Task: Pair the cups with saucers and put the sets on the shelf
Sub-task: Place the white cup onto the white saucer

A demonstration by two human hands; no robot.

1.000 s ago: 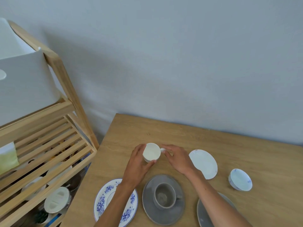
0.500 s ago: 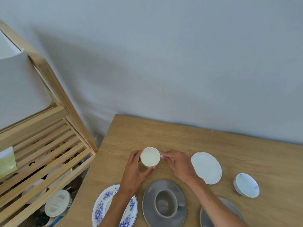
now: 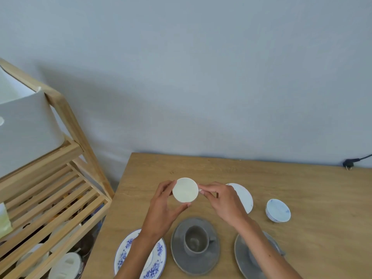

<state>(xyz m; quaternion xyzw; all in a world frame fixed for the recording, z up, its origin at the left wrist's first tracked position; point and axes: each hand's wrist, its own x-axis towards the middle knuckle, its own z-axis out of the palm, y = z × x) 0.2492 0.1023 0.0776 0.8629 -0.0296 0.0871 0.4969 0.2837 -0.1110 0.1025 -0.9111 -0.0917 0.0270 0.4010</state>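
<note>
A plain white cup [image 3: 185,190] is held over the wooden table [image 3: 302,188] between both hands. My left hand [image 3: 164,210] cups its left side and underside. My right hand [image 3: 221,200] pinches its handle on the right. Behind my right hand lies a white saucer [image 3: 244,196], partly hidden. A grey cup [image 3: 196,239] stands on a grey saucer [image 3: 177,246] near the front edge. A blue-flowered saucer [image 3: 157,256] lies under my left forearm. A second grey saucer [image 3: 241,256] sits under my right forearm. A small blue-white cup [image 3: 278,210] stands alone at the right.
A slatted wooden shelf [image 3: 60,196] stands left of the table, with a white box [image 3: 26,133] on its upper level and crockery [image 3: 64,264] on lower levels. A black plug [image 3: 348,164] lies at the table's back right by the grey wall.
Both hands have lifted the white cup slightly off the table and tipped its mouth more toward me. The other dishes have not moved.
</note>
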